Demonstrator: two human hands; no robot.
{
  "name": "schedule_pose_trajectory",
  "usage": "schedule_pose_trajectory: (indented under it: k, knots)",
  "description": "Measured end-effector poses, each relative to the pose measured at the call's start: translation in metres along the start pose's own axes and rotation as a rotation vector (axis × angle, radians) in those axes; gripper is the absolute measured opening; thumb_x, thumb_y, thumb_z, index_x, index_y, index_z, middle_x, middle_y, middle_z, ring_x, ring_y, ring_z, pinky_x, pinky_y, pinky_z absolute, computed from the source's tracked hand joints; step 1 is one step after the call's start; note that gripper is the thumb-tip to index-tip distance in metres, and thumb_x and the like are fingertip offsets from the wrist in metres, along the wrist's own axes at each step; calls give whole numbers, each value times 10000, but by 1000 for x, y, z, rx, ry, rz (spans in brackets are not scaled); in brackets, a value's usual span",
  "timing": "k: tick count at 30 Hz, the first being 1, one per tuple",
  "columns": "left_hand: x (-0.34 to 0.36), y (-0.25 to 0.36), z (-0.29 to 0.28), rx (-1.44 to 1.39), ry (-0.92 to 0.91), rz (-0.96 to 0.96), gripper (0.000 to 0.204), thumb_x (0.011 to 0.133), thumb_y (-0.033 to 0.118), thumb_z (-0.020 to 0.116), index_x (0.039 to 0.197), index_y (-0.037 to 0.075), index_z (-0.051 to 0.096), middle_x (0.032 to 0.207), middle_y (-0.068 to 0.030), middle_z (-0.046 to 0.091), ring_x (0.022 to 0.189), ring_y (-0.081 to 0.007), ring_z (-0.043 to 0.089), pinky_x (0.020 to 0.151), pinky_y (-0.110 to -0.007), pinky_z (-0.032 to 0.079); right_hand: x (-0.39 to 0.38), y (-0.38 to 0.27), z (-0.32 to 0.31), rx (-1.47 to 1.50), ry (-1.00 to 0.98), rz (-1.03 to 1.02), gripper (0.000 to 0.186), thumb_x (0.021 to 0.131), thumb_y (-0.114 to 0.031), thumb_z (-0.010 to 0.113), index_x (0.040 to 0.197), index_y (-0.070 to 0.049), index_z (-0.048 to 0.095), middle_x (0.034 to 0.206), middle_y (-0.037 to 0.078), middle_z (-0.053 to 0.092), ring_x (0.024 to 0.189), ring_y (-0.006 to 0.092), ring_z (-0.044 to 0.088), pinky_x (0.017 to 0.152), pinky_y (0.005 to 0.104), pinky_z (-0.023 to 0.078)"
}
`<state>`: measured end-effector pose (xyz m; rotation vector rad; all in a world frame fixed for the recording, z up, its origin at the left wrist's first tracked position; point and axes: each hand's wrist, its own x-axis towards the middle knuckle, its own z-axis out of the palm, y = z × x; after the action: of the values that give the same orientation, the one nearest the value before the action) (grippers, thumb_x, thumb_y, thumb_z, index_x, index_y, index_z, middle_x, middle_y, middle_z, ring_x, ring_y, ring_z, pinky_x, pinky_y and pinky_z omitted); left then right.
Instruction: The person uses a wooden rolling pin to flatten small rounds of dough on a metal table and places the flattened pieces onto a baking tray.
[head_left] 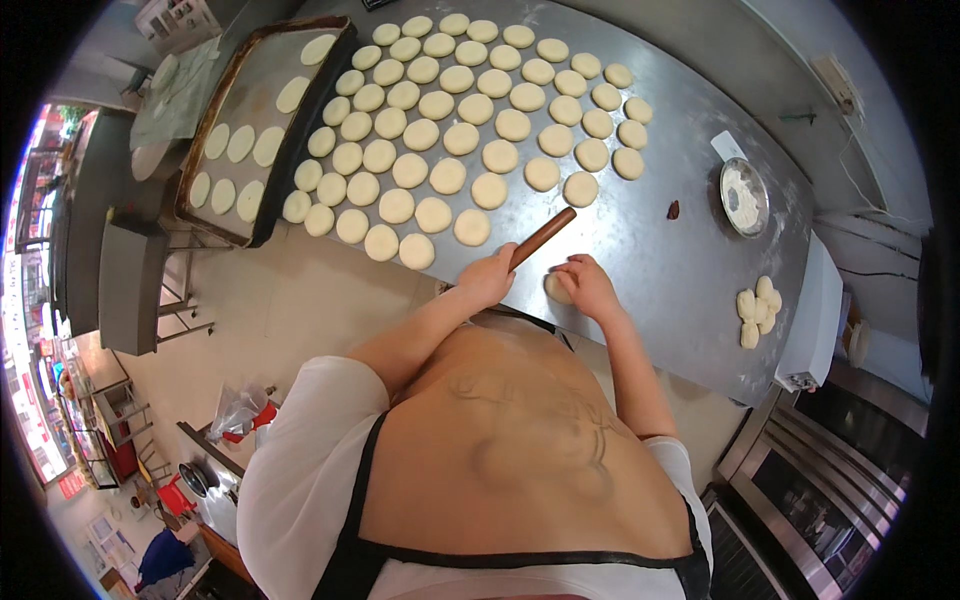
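My left hand [487, 277] is wrapped round one end of a brown wooden rolling pin [543, 238], which slants up and to the right over the steel table. Close to the table's front edge, my right hand [589, 286] has its curled fingers on a small piece of pale dough [557, 289], partly hidden beneath them. Beyond the hands, many flat dough rounds [461, 138] lie in loose rows over the left and middle of the table. The nearest to the pin's far end is a single round [580, 189].
At the left stands a dark-rimmed baking tray [262, 215] holding several flattened dough ovals. To the right are a metal bowl of flour [744, 198], a white card-like piece [728, 146], a small dark red scrap [673, 210] and a cluster of dough balls [760, 310].
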<state>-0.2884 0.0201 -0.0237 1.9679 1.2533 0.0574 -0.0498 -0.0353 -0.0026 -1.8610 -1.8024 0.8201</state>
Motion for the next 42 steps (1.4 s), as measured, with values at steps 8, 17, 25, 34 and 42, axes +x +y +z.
schedule_pose_trajectory:
  k: [8, 17, 25, 34, 42]
  knots:
    - [26, 5, -10, 84, -100, -24, 539, 943, 233, 653, 1418, 145, 412, 964, -234, 711, 880, -449, 691, 757, -576, 520, -11, -4, 60, -339, 251, -93, 247, 900, -334, 701, 851, -92, 704, 844, 108, 635, 848, 320, 607, 741, 461, 476]
    - [7, -12, -2, -104, -13, 63, 520, 919, 251, 706, 1371, 85, 510, 1120, -222, 698, 1025, -429, 671, 867, -518, 525, 5, -16, 52, -423, 118, 193, 790, 931, -615, 590, 1543, -142, 430, 1652, 232, 266, 1548, 385, 199, 1218, 658, 103]
    - [1, -4, -5, -121, 56, 25, 470, 915, 199, 691, 1344, 76, 544, 1115, -227, 688, 1036, -438, 657, 865, -518, 520, 20, -3, 58, -411, 164, 234, 819, 965, -605, 543, 1576, -91, 360, 1645, 235, 277, 1538, 390, 226, 1223, 650, 99]
    - [1, 8, 3, -52, 46, 136, 476, 894, 195, 708, 1343, 111, 576, 1167, -195, 683, 1066, -403, 648, 869, -485, 527, 23, 0, 54, -215, 389, 0, 596, 909, -458, 671, 1396, -129, 574, 1597, 233, 351, 1503, 409, 277, 1186, 678, 160]
    - [27, 32, 18, 541, 64, 486, 791, 944, 447, 646, 1509, -54, 411, 1643, -203, 326, 1544, -370, 254, 1243, -555, 206, -71, 25, 42, -365, 388, 341, 273, 866, -365, 695, 949, -104, 685, 1014, 81, 630, 1038, 310, 566, 923, 495, 357]
